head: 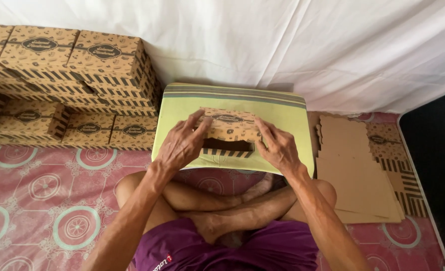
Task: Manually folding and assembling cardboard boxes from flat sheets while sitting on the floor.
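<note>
At the centre of the frame a small printed cardboard box (228,131) sits on a yellow-green striped worktop (287,113), its front side open and dark, with a striped flap along the lower edge. The left hand (181,144) presses on the box's left end, its grip closed around that end with the fingers spread over the top. The right hand (278,146) does the same at the right end, fingers laid on the top corner.

The box looks only half formed, so uneven pressure from either hand could crease a panel or buckle the top inward. If the flap goes in crooked, it may tear at the fold. The worktop rests near the person's crossed legs, and a hard push could tip or slide it.

At upper left stand stacked finished boxes (89,90). At right lies a pile of flat cardboard blanks (355,170) on the pink patterned mat (42,190).
</note>
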